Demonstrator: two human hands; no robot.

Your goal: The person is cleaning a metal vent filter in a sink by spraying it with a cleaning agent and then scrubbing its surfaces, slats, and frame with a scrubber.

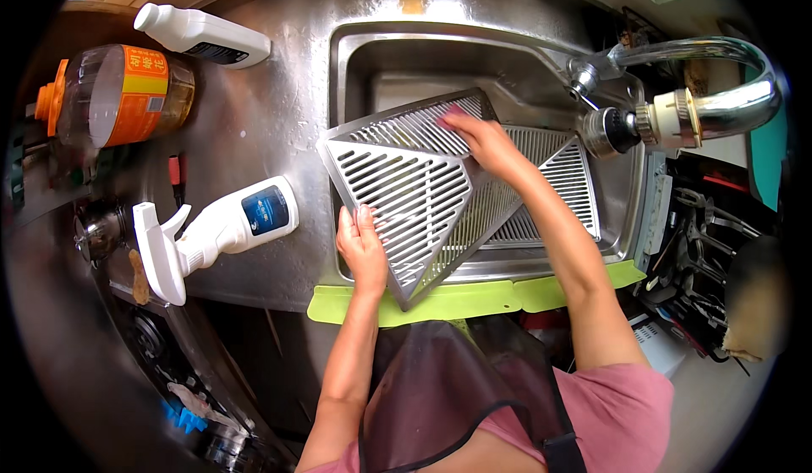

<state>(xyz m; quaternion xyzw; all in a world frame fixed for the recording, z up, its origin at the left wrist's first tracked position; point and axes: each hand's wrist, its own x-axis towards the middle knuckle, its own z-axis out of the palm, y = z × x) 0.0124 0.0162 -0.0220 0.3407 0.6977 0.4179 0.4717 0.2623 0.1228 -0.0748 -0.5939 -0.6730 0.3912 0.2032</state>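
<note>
A slotted metal range-hood filter panel (406,200) lies tilted across the stainless steel sink (438,60), one corner over its front rim. My left hand (363,244) grips the panel's left edge, thumb on top. My right hand (485,143) presses a dark pink scouring pad (454,116) on the slats near the panel's far edge. Under its right side, a second slotted panel (568,181) rests in the sink. The faucet's spray head (608,133) hangs above the sink's right side.
On the steel counter at left are a white spray bottle (241,219), a white bottle (203,36), a large oil jug (127,95) and a red-handled tool (176,175). Green splash guards (438,301) line the front rim. Utensils (704,232) stand at right.
</note>
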